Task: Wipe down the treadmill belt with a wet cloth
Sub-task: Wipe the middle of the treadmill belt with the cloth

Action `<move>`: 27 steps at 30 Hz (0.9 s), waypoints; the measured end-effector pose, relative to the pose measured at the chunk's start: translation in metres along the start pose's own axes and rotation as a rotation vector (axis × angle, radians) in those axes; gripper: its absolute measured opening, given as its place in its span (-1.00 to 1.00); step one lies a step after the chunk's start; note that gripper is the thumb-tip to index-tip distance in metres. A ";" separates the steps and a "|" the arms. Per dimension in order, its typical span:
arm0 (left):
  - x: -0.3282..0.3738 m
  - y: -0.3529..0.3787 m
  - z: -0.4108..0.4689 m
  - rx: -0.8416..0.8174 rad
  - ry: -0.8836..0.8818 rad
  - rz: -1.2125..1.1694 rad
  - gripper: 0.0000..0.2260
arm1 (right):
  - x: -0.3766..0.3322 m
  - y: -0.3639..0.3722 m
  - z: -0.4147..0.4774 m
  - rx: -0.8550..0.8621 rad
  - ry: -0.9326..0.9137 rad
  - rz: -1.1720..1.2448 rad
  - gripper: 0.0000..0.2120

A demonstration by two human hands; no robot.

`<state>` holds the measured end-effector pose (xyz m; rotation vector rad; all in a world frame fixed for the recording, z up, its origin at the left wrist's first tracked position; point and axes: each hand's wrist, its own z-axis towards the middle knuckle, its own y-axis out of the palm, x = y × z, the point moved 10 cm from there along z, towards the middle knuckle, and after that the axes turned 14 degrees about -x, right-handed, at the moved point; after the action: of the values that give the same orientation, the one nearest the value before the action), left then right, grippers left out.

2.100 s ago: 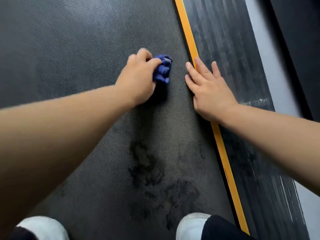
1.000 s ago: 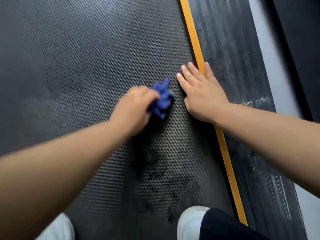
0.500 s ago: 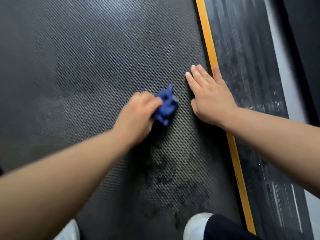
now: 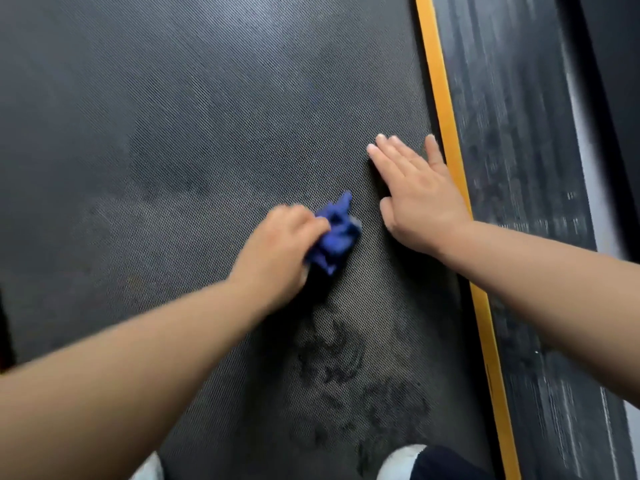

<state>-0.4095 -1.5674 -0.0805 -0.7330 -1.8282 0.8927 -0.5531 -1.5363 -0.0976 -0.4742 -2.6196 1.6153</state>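
Note:
The dark textured treadmill belt fills most of the view. My left hand is closed around a crumpled blue cloth and presses it onto the belt near the middle. My right hand lies flat on the belt just right of the cloth, fingers spread, close to the belt's right edge. Dark wet smears mark the belt below the cloth.
A yellow stripe runs along the belt's right edge, with a dark ribbed side rail beyond it. White shoe toes show at the bottom, one at the left and one at the right.
My left hand has dragged the blue cloth down the belt toward me, from beside the right fingertips to beside the right wrist. The right hand stays flat on the belt.

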 end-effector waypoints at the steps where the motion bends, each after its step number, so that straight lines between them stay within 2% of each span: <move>1: 0.001 0.008 -0.008 -0.053 0.016 -0.018 -0.63 | -0.001 0.001 0.001 -0.004 -0.003 0.004 -0.30; 3: -0.009 0.002 0.007 -0.066 0.036 0.006 -0.61 | -0.004 0.003 0.004 0.010 -0.013 0.013 -0.32; 4: -0.018 -0.012 0.021 -0.011 -0.005 0.020 -0.63 | -0.004 0.005 0.004 0.023 -0.019 0.021 -0.32; 7: -0.061 -0.057 0.061 0.202 -0.278 -0.020 -0.69 | 0.000 0.006 0.002 0.062 -0.011 0.061 -0.33; 9: -0.059 -0.057 0.064 0.216 -0.282 -0.023 -0.69 | 0.000 0.006 0.003 0.055 -0.014 0.098 -0.34; 12: -0.032 -0.031 0.025 0.143 -0.071 -0.011 -0.63 | 0.001 -0.005 0.004 0.074 -0.006 0.161 -0.37; 14: -0.023 -0.011 -0.007 0.062 -0.038 -0.069 -0.61 | -0.007 -0.019 0.003 0.140 -0.047 0.215 -0.42; 16: -0.026 0.001 -0.021 -0.059 -0.055 -0.176 -0.54 | -0.032 -0.030 0.003 0.193 -0.173 0.252 -0.47; 19: -0.055 -0.010 -0.043 -0.078 -0.135 -0.273 -0.36 | -0.081 -0.019 0.006 0.160 -0.350 0.228 -0.44; 22: -0.097 -0.030 -0.074 0.013 -0.320 -0.134 -0.24 | -0.121 0.008 0.001 0.103 -0.532 0.157 -0.48; 25: -0.121 -0.016 -0.089 -0.110 -0.513 -0.056 -0.10 | -0.149 0.026 -0.014 0.079 -0.675 0.031 -0.46; 27: -0.130 -0.005 -0.088 -0.191 -0.578 -0.073 -0.07 | -0.156 0.024 -0.014 0.086 -0.718 -0.010 -0.53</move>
<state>-0.2803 -1.6493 -0.1139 -0.5505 -2.4610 0.9547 -0.3962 -1.5561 -0.0907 0.1705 -2.9612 2.2052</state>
